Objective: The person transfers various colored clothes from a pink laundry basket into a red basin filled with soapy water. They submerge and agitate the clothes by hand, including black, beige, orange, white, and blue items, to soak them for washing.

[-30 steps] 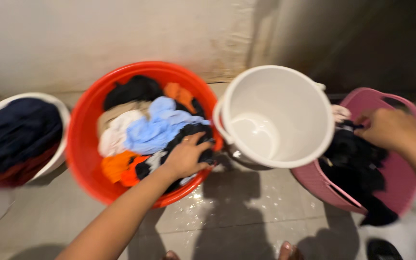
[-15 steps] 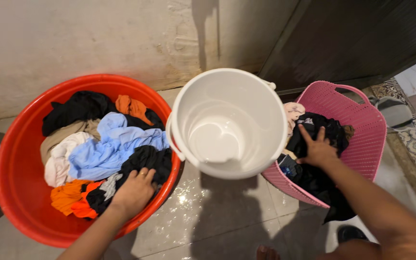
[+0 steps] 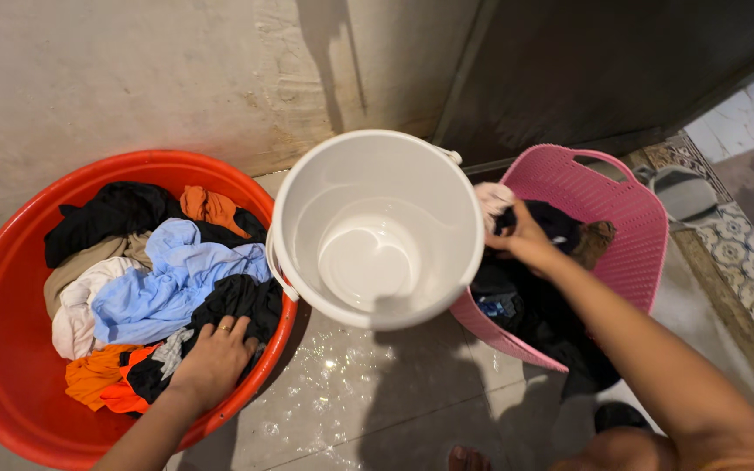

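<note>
Left hand (image 3: 211, 362) flat, fingers spread on black cloth (image 3: 229, 305) in round red plastic tub (image 3: 10, 410), tub's left edge cut off; right hand (image 3: 525, 240) pinching dark clothes (image 3: 525, 305) in pink woven plastic basket (image 3: 621, 218), fingertips hidden.

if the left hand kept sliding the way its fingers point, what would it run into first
Probably the light blue shirt: the left hand rests on a black garment, fingers pointing up-picture, though folds make depth unclear.
</note>
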